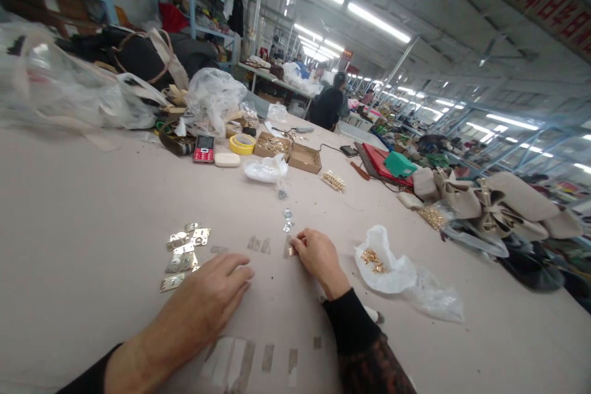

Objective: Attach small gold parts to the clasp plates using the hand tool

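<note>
My left hand (217, 289) lies low over the table with its fingers stretched out and holds nothing. Beside it are several gold-coloured metal plates (184, 255) with holes, partly covered by the hand. My right hand (321, 258) pinches a small gold-coloured metal piece (290, 250) at the tabletop, over a strip of clear tape (286, 246); the fingertips hide most of the piece. Just beyond the right fingers sit several round silvery discs (287, 220). More tape strips (259, 244) are stuck between the hands. A white plastic bag (383, 268) with small gold pieces lies open at right.
Farther back on the table (115, 209) are cardboard boxes (305, 159), yellow tape rolls (242, 143), a red phone (204, 149) and gold beads (333, 181). Plastic bags (215, 95) crowd the back left; beige bags (521, 203) line the right edge. A person (327, 104) sits beyond.
</note>
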Motion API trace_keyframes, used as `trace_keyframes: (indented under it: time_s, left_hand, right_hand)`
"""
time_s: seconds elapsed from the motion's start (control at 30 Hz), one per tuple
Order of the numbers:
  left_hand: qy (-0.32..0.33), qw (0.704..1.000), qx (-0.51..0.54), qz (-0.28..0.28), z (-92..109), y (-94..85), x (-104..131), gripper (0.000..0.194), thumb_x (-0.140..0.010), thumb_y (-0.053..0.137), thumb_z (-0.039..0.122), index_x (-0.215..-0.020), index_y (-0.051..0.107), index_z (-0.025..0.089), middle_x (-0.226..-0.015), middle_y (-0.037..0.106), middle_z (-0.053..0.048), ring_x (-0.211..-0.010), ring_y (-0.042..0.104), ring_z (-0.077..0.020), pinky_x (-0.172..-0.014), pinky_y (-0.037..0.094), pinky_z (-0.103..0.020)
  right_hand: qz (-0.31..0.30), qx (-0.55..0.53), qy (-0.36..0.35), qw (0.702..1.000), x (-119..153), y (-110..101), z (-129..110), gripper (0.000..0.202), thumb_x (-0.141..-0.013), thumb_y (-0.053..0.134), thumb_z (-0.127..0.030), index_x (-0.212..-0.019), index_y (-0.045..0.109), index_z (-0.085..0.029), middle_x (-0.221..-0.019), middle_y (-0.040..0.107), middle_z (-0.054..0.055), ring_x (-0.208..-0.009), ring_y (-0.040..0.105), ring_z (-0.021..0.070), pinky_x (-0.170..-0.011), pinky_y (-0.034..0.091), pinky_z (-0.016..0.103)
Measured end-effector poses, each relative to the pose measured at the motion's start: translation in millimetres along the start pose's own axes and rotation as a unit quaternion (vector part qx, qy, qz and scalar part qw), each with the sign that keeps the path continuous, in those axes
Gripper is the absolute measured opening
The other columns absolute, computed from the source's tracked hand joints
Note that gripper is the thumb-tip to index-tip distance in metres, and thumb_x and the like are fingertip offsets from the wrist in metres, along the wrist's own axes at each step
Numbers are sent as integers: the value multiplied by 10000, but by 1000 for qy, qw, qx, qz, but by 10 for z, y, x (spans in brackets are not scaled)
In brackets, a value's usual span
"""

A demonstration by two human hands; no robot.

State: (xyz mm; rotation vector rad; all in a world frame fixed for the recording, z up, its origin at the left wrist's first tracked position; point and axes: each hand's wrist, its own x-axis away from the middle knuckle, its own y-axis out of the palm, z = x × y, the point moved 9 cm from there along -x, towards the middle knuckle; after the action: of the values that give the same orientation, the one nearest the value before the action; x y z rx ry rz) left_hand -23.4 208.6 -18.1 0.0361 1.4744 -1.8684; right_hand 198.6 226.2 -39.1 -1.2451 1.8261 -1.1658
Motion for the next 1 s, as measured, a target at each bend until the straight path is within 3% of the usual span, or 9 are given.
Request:
trace_keyframes:
  time_s: [0.17,0.33,0.43,0.57,0.67,0.73,0.87,1.0]
  left_hand:
    - [-36,990,32,-130,135,281,-453,193,-957,480,120,-1015,660,160,-1042,661,-90,-1007,614,-260,-899,533,-447]
    - [-77,985,34,-149,164,644,-878,160,-946,535,139,-1058,649,144,-1060,667,-98,-1036,622,-265,-921,525,-433]
    - [-107,980,27,-164,128,842,-1018,186,-922,539,83,-1071,647,113,-1078,670,-119,-1065,618,-278,-916,520,-432]
    - [-132,973,22,-190,77,963,-1090,215,-934,541,74,-1118,638,126,-1070,677,-80,-1045,631,-236,-919,515,-422]
    - [-139,968,21,-206,48,987,-1124,164,-959,560,143,-1098,645,125,-1030,679,-71,-1003,642,-214,-908,516,-409]
    - [-137,966,26,-217,42,1001,-1143,127,-955,586,182,-1039,662,123,-978,680,-65,-963,647,-204,-885,519,-391]
    - [-125,967,48,-216,83,978,-1123,109,-922,579,147,-904,686,134,-906,668,-58,-885,640,-190,-834,506,-351]
    - [-126,974,70,-176,125,802,-965,232,-889,481,85,-894,698,167,-951,659,-83,-876,634,-206,-821,474,-339]
  right_hand:
    - [5,-45,4,999,68,-84,124,198,-905,524,-233,-761,651,-184,-761,716,58,-737,634,180,-688,388,276]
    - [41,-116,57,991,378,-364,453,220,-897,522,-323,-746,608,-187,-660,679,16,-636,603,166,-631,413,278]
    - [54,-177,81,979,611,-408,632,251,-865,566,-380,-720,607,-180,-659,665,15,-632,596,170,-623,440,298]
    - [45,-344,120,930,863,-279,788,261,-755,712,-410,-711,642,-162,-640,633,6,-616,576,154,-606,466,302]
    - [50,-469,158,868,985,-162,842,398,-621,829,-433,-873,707,-151,-696,659,8,-621,611,156,-622,521,313]
    - [52,-495,175,850,1034,-103,847,461,-582,848,-439,-918,735,-144,-687,668,15,-617,624,165,-630,533,320]
    - [33,-410,154,898,1040,-78,767,332,-714,735,-434,-870,755,-141,-617,659,22,-573,597,156,-573,481,282]
    - [32,-308,132,942,935,-184,691,329,-821,593,-412,-955,748,-154,-625,655,9,-545,580,153,-534,447,272]
